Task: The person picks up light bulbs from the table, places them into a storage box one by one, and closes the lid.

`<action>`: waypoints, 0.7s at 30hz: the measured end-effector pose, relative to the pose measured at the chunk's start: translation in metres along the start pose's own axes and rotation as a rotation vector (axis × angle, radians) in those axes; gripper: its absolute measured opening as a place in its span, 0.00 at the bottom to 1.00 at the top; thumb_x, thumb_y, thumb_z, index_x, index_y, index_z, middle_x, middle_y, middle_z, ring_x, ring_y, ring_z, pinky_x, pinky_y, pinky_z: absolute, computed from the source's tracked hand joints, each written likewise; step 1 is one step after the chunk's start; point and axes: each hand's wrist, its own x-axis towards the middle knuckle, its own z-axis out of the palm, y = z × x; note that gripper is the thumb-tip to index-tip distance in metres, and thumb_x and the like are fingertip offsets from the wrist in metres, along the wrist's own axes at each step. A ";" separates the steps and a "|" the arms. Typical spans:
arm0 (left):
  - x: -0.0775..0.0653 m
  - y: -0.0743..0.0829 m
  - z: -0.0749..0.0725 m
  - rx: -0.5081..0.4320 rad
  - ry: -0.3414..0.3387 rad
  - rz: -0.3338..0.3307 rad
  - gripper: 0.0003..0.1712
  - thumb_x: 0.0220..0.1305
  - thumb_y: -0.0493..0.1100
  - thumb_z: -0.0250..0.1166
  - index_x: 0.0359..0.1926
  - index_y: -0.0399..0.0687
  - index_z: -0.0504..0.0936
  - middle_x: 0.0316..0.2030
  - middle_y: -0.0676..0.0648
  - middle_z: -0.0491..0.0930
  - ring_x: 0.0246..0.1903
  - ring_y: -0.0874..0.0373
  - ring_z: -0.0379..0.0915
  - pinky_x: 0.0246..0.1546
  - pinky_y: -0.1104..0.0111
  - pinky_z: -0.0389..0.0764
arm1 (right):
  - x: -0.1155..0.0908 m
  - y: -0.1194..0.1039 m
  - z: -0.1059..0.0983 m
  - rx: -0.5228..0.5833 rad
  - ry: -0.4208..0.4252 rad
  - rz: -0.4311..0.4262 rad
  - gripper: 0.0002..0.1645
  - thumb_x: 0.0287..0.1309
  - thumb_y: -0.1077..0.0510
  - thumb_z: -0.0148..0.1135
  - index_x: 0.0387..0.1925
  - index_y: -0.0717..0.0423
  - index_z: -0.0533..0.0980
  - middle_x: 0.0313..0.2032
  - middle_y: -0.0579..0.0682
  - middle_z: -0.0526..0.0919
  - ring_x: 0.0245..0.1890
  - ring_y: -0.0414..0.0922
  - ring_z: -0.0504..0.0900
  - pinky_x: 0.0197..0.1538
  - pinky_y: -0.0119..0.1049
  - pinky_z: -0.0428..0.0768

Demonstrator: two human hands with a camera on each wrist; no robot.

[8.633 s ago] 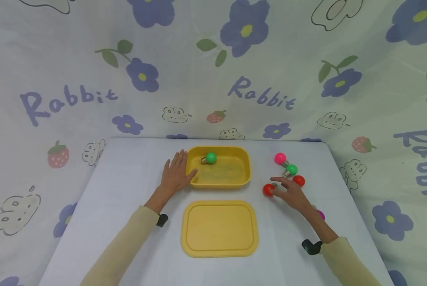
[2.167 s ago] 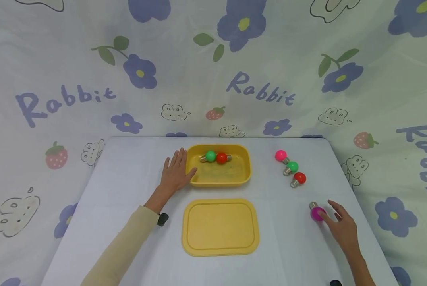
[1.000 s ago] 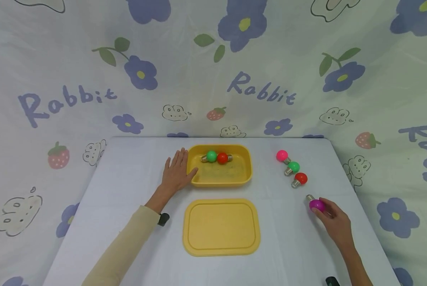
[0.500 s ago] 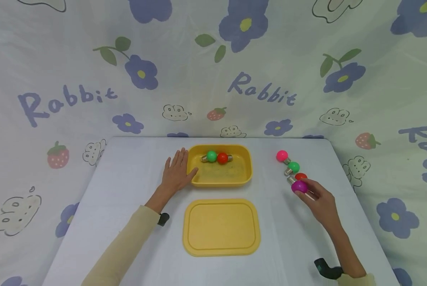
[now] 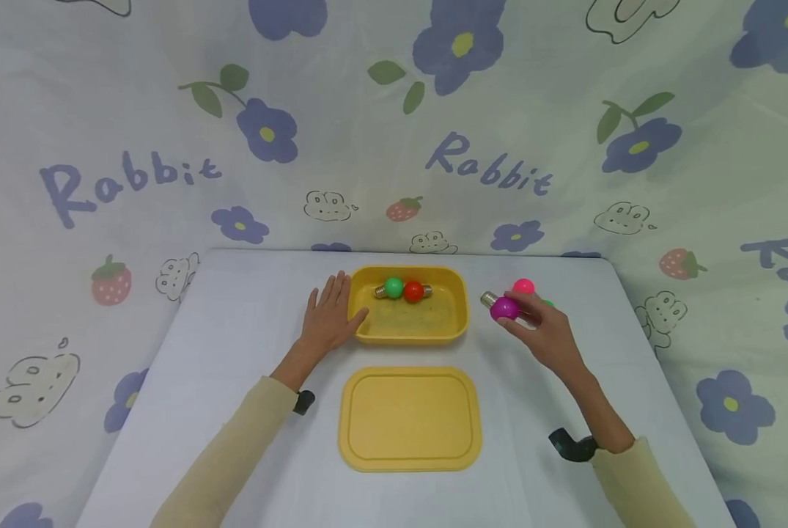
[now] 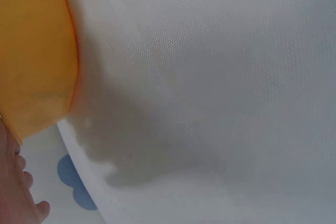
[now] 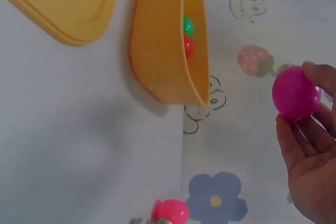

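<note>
My right hand (image 5: 547,334) pinches a purple light bulb (image 5: 504,309) by its round globe, held up just right of the yellow box. The metal screw base of the bulb points up and left. In the right wrist view the globe (image 7: 295,94) sits between thumb and fingertips. My left hand (image 5: 328,315) lies with straight fingers along the left side of the yellow box (image 5: 410,340), thumb over its rim. Inside the box, a green bulb (image 5: 394,287) and a red bulb (image 5: 413,292) lie side by side near the back wall.
A flat yellow lid (image 5: 410,419) lies on the white table in front of the box. Behind my right hand, a pink bulb (image 5: 523,287) and part of a green bulb (image 5: 549,303) show. A patterned cloth (image 5: 394,147) hangs behind the table.
The earlier red bulb by my right hand has gone into the box. My right hand then picked up the purple bulb and carried it left and back. My left hand has stayed put.
</note>
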 end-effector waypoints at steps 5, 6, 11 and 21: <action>-0.001 0.000 -0.001 0.009 -0.009 -0.009 0.50 0.74 0.66 0.45 0.79 0.38 0.40 0.78 0.40 0.38 0.77 0.46 0.32 0.73 0.46 0.38 | 0.029 -0.013 0.021 -0.009 -0.112 0.038 0.30 0.58 0.60 0.73 0.61 0.59 0.76 0.56 0.57 0.80 0.58 0.54 0.78 0.54 0.51 0.80; -0.001 0.000 -0.001 0.004 -0.007 -0.008 0.50 0.74 0.66 0.45 0.79 0.37 0.41 0.78 0.39 0.38 0.77 0.45 0.32 0.73 0.46 0.38 | 0.034 -0.016 0.025 -0.009 -0.131 0.045 0.30 0.58 0.60 0.73 0.61 0.58 0.75 0.56 0.57 0.79 0.58 0.55 0.78 0.54 0.51 0.80; -0.001 0.001 -0.002 -0.009 -0.017 -0.012 0.50 0.74 0.66 0.45 0.79 0.38 0.40 0.78 0.40 0.38 0.77 0.46 0.31 0.73 0.46 0.37 | 0.058 -0.025 0.046 0.002 -0.200 0.041 0.30 0.58 0.58 0.73 0.62 0.58 0.75 0.56 0.55 0.80 0.57 0.54 0.79 0.55 0.49 0.80; -0.001 0.003 -0.002 -0.012 -0.030 -0.020 0.50 0.73 0.66 0.45 0.79 0.38 0.40 0.79 0.40 0.37 0.77 0.46 0.30 0.73 0.46 0.35 | 0.095 -0.034 0.090 0.047 -0.337 0.011 0.27 0.60 0.57 0.72 0.59 0.58 0.77 0.53 0.54 0.82 0.53 0.51 0.81 0.56 0.47 0.79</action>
